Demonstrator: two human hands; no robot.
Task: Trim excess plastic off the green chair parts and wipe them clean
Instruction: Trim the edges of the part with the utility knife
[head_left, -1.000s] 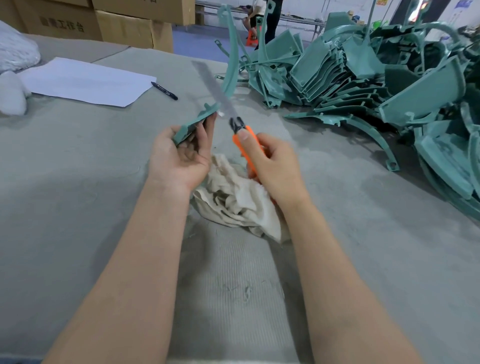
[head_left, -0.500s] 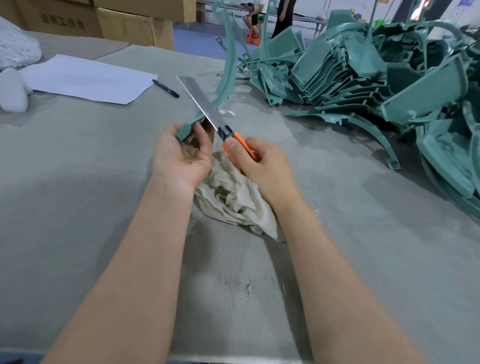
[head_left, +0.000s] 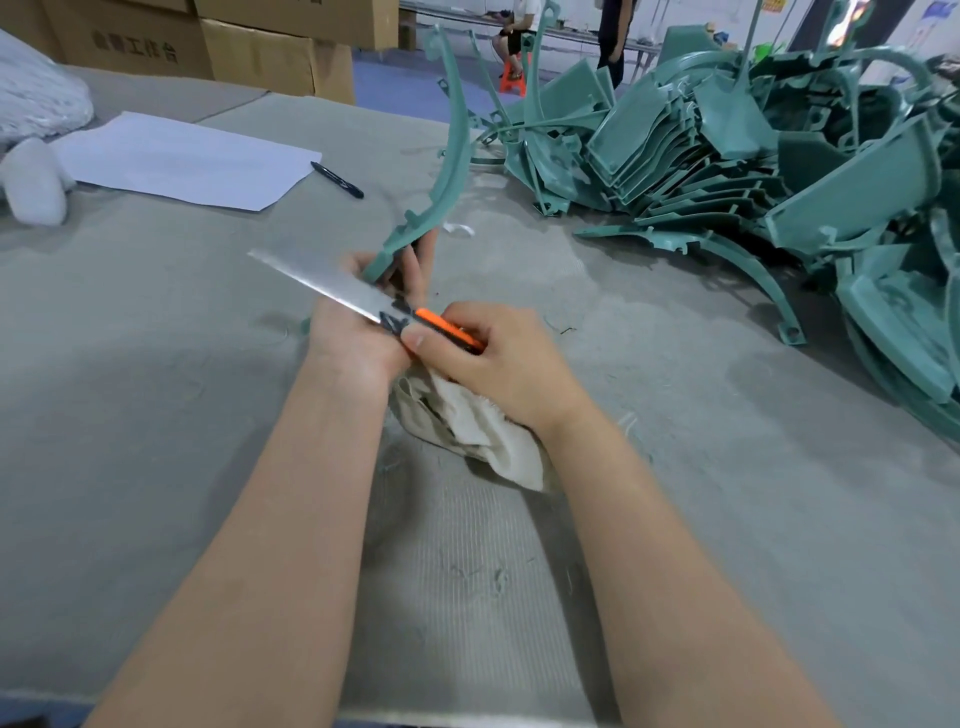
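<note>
Two hands met over the middle of the grey table. The left hand had its fingers clamped round the lower end of a curved green chair part that rose toward the far edge. The right hand gripped an orange-handled utility knife, fingers curled on the handle, the blade reaching left across the left hand. A cream cloth lay bunched beneath the right wrist. More green chair parts were heaped toward the far right corner.

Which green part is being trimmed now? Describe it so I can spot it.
On the grey table, left of the pile of green parts, one long curved strip rises alone. It is the only part held: the left hand grips its lower end, beside the knife.
</note>
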